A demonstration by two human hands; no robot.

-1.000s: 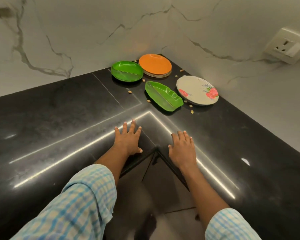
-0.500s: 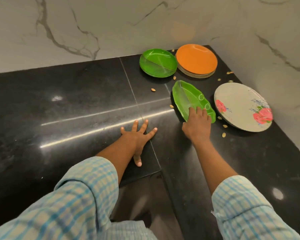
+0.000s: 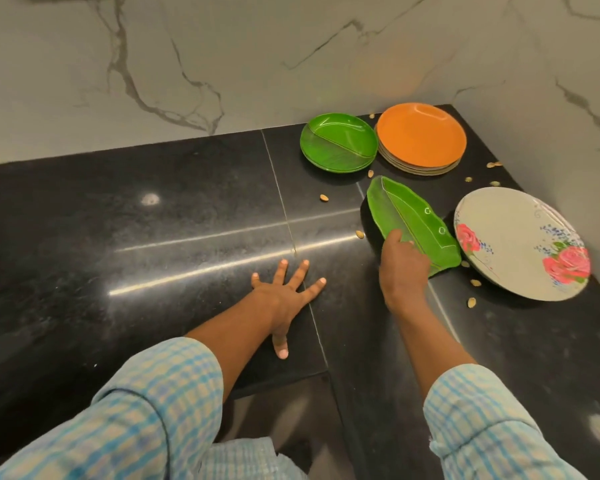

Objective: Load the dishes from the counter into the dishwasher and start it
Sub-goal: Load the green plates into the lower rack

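Leaf-shaped green dish (image 3: 413,220): on the right part of the black counter (image 3: 187,220), long axis running from far left to near right; near end under the right hand; left edge seemingly tipped up over a dark shadow, though lifted or not cannot be told.
Right hand (image 3: 400,268): clamped on the dish's near left rim; thumb (image 3: 395,237) pressed on top of the green surface, the other fingers hidden behind the hand, apparently curled under the rim.
Floral plate (image 3: 520,240): just right of the dish, white with pink roses, near the side wall.
Round green divided plate (image 3: 338,142): beyond the dish, towards the back wall.
Orange plate (image 3: 421,135): top of a short stack, just beside the round green plate, in the corner.
Tan nut shells (image 3: 324,198): scattered singly around the dishes.
Left hand (image 3: 284,296): flat on the counter, well left of the dish, fingers (image 3: 280,271) straight and spread apart, holding nothing.
Sleeves (image 3: 146,410): blue and cream check, on both forearms.
Marble wall (image 3: 187,64): white with grey veins, behind and to the right of the counter.
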